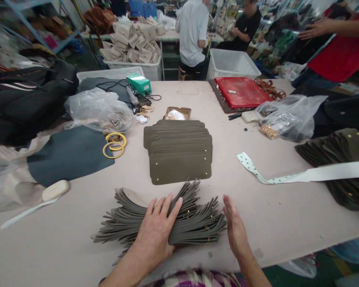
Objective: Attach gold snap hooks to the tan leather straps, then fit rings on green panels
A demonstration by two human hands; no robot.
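A thick fanned stack of olive-grey leather panels point(197, 233) lies near the front edge of the table, its ends curling up and some gold studs showing. My left hand point(157, 227) grips it from above, fingers spread over the top and thumb down the front side. My right hand point(235, 225) stands on edge just past the stack's right end, fingers straight and nothing held. Beyond lies an overlapping row of flat olive panels point(179, 167) with small gold studs at the corners. Behind that row is a small cardboard box point(188, 113) with a bag of gold-coloured bits.
At left are yellow tape rings point(113, 150), a dark sheet point(68, 155) and a cream oval object point(56, 190). At right, a pale perforated strip point(275, 179) crosses another olive panel stack point(344, 195). Farther back are a red board point(242, 91) and several people.
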